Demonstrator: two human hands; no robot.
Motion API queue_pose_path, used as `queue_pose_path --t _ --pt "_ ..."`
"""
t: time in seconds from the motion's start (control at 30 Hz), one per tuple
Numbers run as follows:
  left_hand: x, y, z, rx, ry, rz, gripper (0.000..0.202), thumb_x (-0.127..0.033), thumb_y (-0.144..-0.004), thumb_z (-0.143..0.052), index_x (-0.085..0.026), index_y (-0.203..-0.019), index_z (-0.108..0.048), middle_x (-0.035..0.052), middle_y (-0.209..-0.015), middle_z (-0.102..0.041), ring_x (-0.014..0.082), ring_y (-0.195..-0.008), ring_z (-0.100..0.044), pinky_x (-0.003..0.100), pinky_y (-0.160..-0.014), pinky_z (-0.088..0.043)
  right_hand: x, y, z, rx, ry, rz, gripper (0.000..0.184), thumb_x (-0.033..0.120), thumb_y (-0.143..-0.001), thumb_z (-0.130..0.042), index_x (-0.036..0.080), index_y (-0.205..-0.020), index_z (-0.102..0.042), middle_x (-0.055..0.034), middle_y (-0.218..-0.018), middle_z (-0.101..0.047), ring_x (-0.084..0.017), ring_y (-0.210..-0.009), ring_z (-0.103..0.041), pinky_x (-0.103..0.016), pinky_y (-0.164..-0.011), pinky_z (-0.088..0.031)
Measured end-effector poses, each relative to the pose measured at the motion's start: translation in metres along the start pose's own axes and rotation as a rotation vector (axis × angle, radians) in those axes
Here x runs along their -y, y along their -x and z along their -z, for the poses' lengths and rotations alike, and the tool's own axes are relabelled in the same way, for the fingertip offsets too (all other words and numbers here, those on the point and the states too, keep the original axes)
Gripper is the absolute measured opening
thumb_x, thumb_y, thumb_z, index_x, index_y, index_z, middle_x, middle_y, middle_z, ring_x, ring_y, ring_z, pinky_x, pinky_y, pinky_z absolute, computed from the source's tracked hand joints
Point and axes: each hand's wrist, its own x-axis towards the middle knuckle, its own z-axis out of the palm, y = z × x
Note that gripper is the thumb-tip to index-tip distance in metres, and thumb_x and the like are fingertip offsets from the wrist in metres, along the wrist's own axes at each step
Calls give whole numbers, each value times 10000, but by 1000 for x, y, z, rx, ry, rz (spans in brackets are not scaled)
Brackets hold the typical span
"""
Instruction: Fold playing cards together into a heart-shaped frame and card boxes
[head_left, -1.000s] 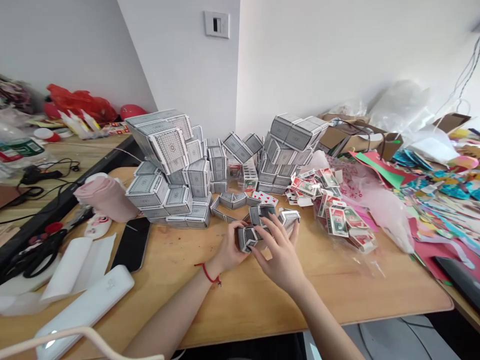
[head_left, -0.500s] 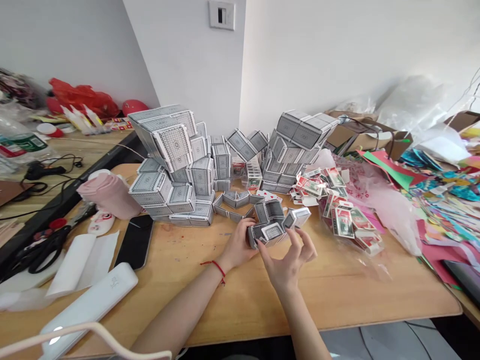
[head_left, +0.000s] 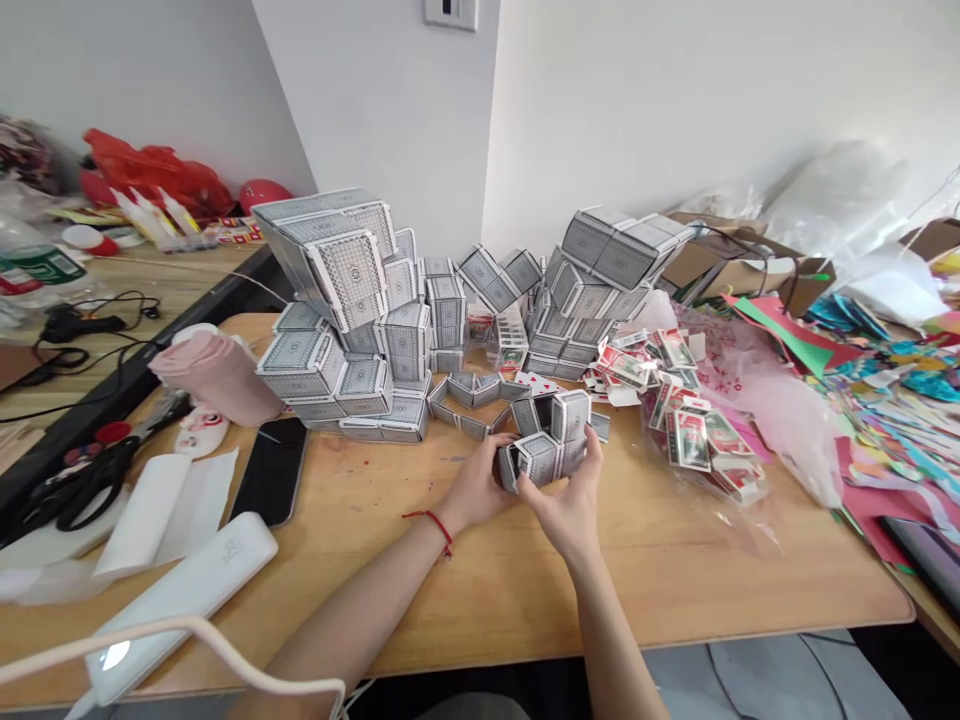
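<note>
Both my hands are around a folded playing-card structure (head_left: 541,455) with grey patterned backs, tilted above the wooden desk. My left hand (head_left: 480,487), with a red string at the wrist, is closed on its left side; its fingertips are partly hidden behind the cards. My right hand (head_left: 568,508) grips the right side, thumb at the front and fingers around the far edge. Just behind lies an open ring of folded cards (head_left: 472,390). Large stacks of card blocks stand at the left (head_left: 349,290) and at the right (head_left: 611,255).
Playing-card packs (head_left: 688,435) lie in plastic at the right, near coloured paper scraps (head_left: 892,400). To the left are a black phone (head_left: 270,472), a white oblong device (head_left: 184,605) with a cable, a pink cup (head_left: 214,375), scissors (head_left: 97,490) and a paper roll (head_left: 142,515).
My right hand has closed in on the structure; a moment ago its fingers were raised beside a loose folded flap. That card part now stands against the rest of the structure.
</note>
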Motion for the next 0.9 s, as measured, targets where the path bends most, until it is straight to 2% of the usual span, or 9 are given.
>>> queue_pose_path --t 0.1,0.2,0.4,0.6,0.9 --pt "-1 -1 0 -16 39 9 588 -230 -593 -722 -213 -1108 -440 92 -1154 -554 244 -1026 -558 398 -855 -465 2 3 -2 -32 -78 -39 919 331 -591 -663 204 -1349 -159 -150 -1355 -258 -288 -1236 -334 -434 -918 -412" --pt "-1 -2 -1 -30 91 25 564 -235 -603 -723 -220 -1093 -444 88 -1135 -566 238 -1004 -572 387 -829 -482 2 6 -3 -53 -150 -65 907 305 -584 -666 239 -1333 -160 -143 -1379 -209 -294 -1276 -272 -426 -868 -457" --pt "-1 -4 -4 -52 122 32 555 -225 -609 -726 -201 -1081 -434 94 -1154 -560 218 -1014 -575 370 -853 -476 -2 12 -8 -112 -202 -31 927 306 -583 -672 258 -1325 -117 -144 -1403 -143 -303 -1299 -215 -478 -855 -465" --pt "-2 -5 -2 -53 92 27 528 -211 -613 -722 -204 -1063 -445 89 -1139 -569 216 -1011 -577 368 -856 -474 -5 14 -12 -136 -210 18 901 302 -592 -654 259 -1308 -109 -145 -1407 -98 -297 -1289 -223 -483 -840 -471" --pt "0 -6 -1 -66 66 4 530 -219 -592 -737 -201 -1057 -485 96 -1153 -573 242 -1066 -552 398 -918 -439 -9 13 -14 -155 -216 48 900 310 -582 -640 258 -1302 -101 -151 -1382 -113 -313 -1265 -239 -479 -794 -490"
